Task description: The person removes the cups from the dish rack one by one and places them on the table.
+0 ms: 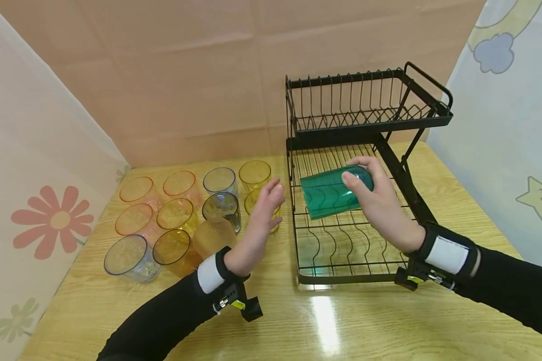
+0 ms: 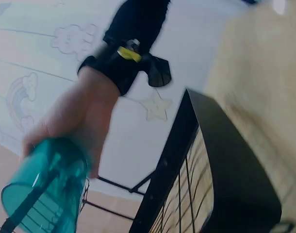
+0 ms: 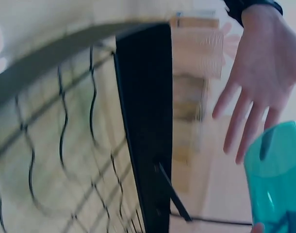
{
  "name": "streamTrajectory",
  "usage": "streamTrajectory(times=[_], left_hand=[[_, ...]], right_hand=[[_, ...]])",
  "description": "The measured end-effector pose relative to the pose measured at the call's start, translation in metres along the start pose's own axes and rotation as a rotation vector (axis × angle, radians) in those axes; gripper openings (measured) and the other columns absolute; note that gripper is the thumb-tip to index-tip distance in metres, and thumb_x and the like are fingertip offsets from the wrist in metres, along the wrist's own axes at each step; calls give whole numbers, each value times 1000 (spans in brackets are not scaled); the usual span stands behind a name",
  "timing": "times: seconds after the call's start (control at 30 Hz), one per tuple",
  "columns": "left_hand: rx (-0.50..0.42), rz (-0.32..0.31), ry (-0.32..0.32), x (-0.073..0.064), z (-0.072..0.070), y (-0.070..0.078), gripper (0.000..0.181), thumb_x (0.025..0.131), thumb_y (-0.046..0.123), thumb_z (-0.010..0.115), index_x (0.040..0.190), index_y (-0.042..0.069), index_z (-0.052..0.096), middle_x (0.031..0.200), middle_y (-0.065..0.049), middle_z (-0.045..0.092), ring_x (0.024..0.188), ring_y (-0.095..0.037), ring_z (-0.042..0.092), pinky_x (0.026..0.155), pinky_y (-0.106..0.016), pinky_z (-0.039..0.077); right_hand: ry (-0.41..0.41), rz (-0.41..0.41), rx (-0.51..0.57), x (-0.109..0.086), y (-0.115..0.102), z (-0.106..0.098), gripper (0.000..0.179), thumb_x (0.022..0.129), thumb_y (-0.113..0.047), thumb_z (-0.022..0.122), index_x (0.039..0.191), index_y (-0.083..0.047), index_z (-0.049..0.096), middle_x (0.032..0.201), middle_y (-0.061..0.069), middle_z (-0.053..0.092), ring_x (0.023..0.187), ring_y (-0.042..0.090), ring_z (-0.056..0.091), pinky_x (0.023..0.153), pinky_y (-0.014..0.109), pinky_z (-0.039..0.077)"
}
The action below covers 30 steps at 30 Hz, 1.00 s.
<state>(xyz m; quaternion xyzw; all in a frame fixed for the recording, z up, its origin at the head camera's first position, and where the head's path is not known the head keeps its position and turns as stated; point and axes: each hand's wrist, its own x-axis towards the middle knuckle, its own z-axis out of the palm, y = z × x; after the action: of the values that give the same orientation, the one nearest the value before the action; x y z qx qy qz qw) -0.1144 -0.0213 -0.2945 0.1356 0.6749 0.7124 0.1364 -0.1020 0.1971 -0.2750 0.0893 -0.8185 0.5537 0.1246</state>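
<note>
A teal see-through cup lies tilted on its side in the air, its mouth toward the left. My right hand grips it near its base, thumb in front, above the lower tier of the black dish rack. In the left wrist view the same cup shows with the right hand round its base. My left hand is raised with fingers extended, between the glasses and the rack, holding nothing. The right wrist view shows that left hand with spread fingers near the cup's mouth.
Several coloured glasses stand in rows at left, among them a clear blue-rimmed glass, an amber glass and a dark grey glass. The rack's upper tier overhangs the back of its lower tier. Cloth walls enclose the wooden table.
</note>
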Motion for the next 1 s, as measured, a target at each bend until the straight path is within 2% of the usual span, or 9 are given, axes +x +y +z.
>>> streamTrajectory(times=[0.13,0.27,0.33,0.53,0.6,0.7,0.8,0.9,1.0], left_hand=[[-109,3,85,-5,-1,0,70,89,57,35,143,17,14,143,-4,24,128,-23,28,99,-50,23],[-187,24,189,-7,1,0,71,90,59,34,142,16,13,140,-5,26,126,-25,30,98,-51,23],[-229,16,243,-7,2,1,72,88,62,35,142,18,14,139,-5,27,125,-25,31,97,-50,24],[-387,-32,357,-7,10,4,77,83,65,42,142,24,14,137,-5,27,125,-24,27,96,-49,24],[-420,-11,377,-6,12,5,73,84,63,45,139,21,21,135,-6,29,124,-25,26,96,-51,24],[-457,19,421,-4,14,6,65,83,58,51,130,14,36,128,-8,37,119,-26,32,93,-50,27],[-493,36,463,-2,15,6,56,81,51,59,117,9,48,117,-10,45,110,-26,39,89,-45,32],[-522,37,504,-1,15,5,51,78,46,65,109,7,54,108,-9,51,103,-25,45,85,-39,37],[-525,48,512,-1,13,4,49,77,43,67,105,3,57,101,-9,53,98,-23,48,83,-37,39]], right_hand=[[-11,58,99,-1,0,17,43,95,-36,43,124,-5,33,135,7,26,123,20,24,94,46,22],[-11,103,159,-1,-2,33,46,94,-39,43,124,-6,31,142,4,18,131,18,12,98,50,15],[0,116,191,0,-4,42,46,94,-40,43,123,-6,31,142,3,17,131,16,11,99,48,14],[9,122,324,1,-9,66,43,94,-38,43,122,-8,29,122,12,35,110,24,37,89,42,32],[7,128,366,1,-11,72,41,94,-37,44,121,-10,29,116,13,38,102,26,42,85,42,37],[15,133,392,0,-13,80,40,93,-36,46,121,-11,30,116,12,40,102,26,44,84,41,39],[14,145,387,-2,-16,87,41,93,-37,47,121,-12,30,117,12,40,102,27,44,83,41,40],[17,149,364,-3,-18,91,42,92,-38,49,121,-15,30,118,10,40,102,27,45,83,41,40],[5,131,340,-4,-18,92,42,92,-39,49,122,-16,30,117,10,41,100,26,46,82,40,41]])
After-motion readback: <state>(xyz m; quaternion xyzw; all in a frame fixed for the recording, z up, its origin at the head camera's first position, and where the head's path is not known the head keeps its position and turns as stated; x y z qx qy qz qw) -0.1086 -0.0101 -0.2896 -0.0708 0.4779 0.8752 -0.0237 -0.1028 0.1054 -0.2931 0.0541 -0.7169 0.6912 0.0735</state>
